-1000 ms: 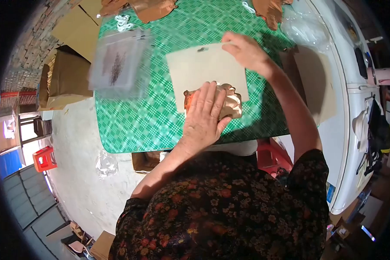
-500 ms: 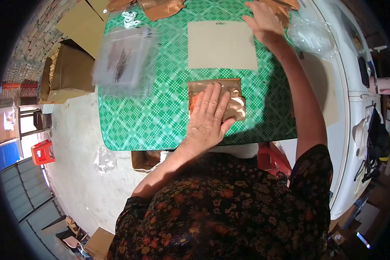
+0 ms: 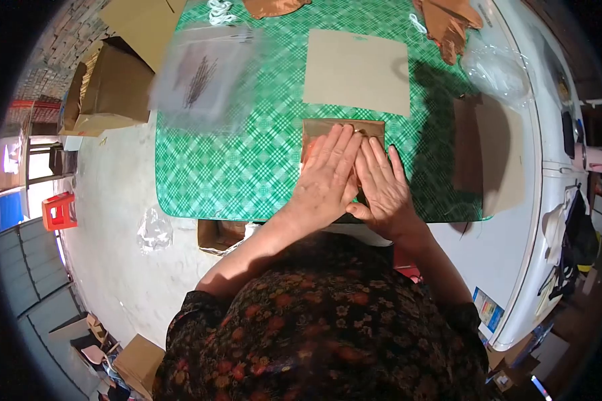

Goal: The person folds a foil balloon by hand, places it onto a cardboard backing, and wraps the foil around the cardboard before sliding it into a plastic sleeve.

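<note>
A shiny copper-brown folded packet (image 3: 316, 127) lies near the front edge of the green checked table. My left hand (image 3: 324, 177) rests flat over its left and middle part, fingers stretched out. Beside it, my right hand (image 3: 384, 197) lies on the right part, also with straight fingers. The two hands touch or nearly touch, and they hide most of the packet; its upper strip shows past the fingertips. Just beyond lies a flat beige sheet (image 3: 358, 70).
Clear plastic bags (image 3: 204, 73) are stacked on the table's left. Brown cloth-like pieces (image 3: 451, 27) lie at the far right, near crumpled clear plastic (image 3: 495, 70). White cord (image 3: 221, 10) sits at the far left. An open cardboard box (image 3: 117, 83) stands left of the table (image 3: 241, 180).
My right hand has come back from the brown pieces at the far right onto the packet, beside my left hand. My left hand stays flat there. The camera view has shifted slightly.
</note>
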Action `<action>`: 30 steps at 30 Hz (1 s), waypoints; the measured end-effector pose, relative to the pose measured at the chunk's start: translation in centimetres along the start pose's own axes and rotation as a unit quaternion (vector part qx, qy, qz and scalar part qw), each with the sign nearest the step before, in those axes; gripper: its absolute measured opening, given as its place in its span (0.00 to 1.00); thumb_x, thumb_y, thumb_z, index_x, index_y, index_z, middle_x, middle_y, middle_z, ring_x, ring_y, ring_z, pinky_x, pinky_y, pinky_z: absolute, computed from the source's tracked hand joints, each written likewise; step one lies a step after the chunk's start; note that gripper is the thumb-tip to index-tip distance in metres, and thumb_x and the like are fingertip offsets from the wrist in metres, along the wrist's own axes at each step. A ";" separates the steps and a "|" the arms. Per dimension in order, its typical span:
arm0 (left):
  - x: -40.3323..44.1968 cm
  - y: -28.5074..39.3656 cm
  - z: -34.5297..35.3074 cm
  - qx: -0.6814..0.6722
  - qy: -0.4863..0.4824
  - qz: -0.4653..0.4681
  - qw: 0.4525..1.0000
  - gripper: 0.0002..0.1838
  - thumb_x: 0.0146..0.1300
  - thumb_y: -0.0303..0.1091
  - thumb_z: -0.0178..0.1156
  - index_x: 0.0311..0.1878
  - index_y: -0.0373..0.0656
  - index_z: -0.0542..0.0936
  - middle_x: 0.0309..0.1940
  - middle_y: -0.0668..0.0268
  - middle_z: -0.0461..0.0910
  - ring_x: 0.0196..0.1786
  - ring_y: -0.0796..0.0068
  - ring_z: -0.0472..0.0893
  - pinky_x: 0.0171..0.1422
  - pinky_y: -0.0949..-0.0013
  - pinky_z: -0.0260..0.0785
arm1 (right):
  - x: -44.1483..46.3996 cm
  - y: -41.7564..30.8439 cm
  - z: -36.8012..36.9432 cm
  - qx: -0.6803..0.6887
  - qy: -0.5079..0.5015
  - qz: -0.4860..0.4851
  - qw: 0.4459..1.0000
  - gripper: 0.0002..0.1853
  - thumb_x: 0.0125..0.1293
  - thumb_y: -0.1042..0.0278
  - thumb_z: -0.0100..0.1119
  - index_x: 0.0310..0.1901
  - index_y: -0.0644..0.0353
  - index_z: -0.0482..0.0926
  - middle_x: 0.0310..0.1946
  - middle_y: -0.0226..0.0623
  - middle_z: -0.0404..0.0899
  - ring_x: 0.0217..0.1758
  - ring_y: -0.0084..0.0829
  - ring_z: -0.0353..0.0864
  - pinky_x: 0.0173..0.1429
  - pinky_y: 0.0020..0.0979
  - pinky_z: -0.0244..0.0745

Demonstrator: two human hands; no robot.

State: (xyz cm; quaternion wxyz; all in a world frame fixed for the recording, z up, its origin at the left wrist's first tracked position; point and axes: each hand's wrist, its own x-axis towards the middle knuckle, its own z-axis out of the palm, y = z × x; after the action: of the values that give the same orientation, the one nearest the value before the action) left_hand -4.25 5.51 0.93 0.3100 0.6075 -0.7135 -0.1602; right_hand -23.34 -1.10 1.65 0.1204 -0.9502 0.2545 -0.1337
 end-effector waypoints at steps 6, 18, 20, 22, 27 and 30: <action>1.1 -0.6 -2.7 -0.127 0.005 -0.039 0.991 0.41 0.72 0.24 0.64 0.86 0.37 0.59 0.84 0.43 0.61 0.87 0.41 0.60 0.90 0.47 0.55 | 0.3 -0.6 0.1 -0.042 -0.020 0.019 0.999 0.56 0.75 0.21 0.41 0.80 0.75 0.64 0.85 0.56 0.59 0.91 0.50 0.53 0.91 0.60 0.41; 5.2 -4.6 -4.6 0.097 0.025 0.023 0.995 0.30 0.62 0.41 0.76 0.67 0.46 0.82 0.59 0.62 0.80 0.61 0.55 0.76 0.64 0.54 0.64 | 0.2 -0.8 -0.1 -0.041 -0.016 0.025 0.999 0.54 0.74 0.22 0.43 0.79 0.70 0.67 0.84 0.54 0.62 0.90 0.51 0.56 0.91 0.63 0.40; 6.2 -4.8 -4.9 0.086 -0.004 0.005 0.996 0.28 0.62 0.43 0.77 0.64 0.47 0.84 0.55 0.62 0.81 0.60 0.55 0.76 0.63 0.55 0.64 | 0.3 -0.9 -0.4 -0.031 -0.019 0.027 0.999 0.53 0.73 0.24 0.48 0.80 0.70 0.65 0.84 0.54 0.61 0.90 0.51 0.54 0.91 0.63 0.40; 7.2 -4.5 -5.7 0.070 -0.046 -0.014 0.996 0.28 0.62 0.45 0.77 0.64 0.47 0.83 0.54 0.62 0.82 0.61 0.55 0.77 0.64 0.55 0.64 | 0.2 -0.9 -0.3 -0.029 -0.021 0.024 0.999 0.54 0.71 0.26 0.55 0.81 0.70 0.63 0.85 0.53 0.59 0.91 0.51 0.51 0.91 0.62 0.39; 9.3 -4.5 -6.9 0.046 -0.187 -0.046 0.980 0.22 0.61 0.39 0.76 0.57 0.45 0.84 0.56 0.58 0.82 0.68 0.53 0.75 0.71 0.45 0.63 | 0.0 -0.7 -0.1 -0.038 -0.024 0.017 0.999 0.53 0.71 0.26 0.54 0.80 0.70 0.66 0.85 0.54 0.60 0.91 0.50 0.52 0.90 0.65 0.39; 9.1 -4.6 -7.3 0.022 -0.177 -0.021 0.984 0.18 0.61 0.38 0.77 0.50 0.42 0.85 0.45 0.56 0.86 0.56 0.53 0.83 0.64 0.47 0.72 | 0.1 -0.6 -0.8 -0.007 -0.040 0.015 0.999 0.49 0.73 0.33 0.59 0.81 0.69 0.65 0.85 0.54 0.60 0.91 0.48 0.52 0.89 0.67 0.38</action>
State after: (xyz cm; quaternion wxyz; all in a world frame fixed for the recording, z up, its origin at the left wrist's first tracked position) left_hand 3.28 -3.16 5.88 0.1614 0.5911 -0.7478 -0.2557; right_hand -23.20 -0.80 2.58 0.1260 -0.9516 0.2649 -0.0923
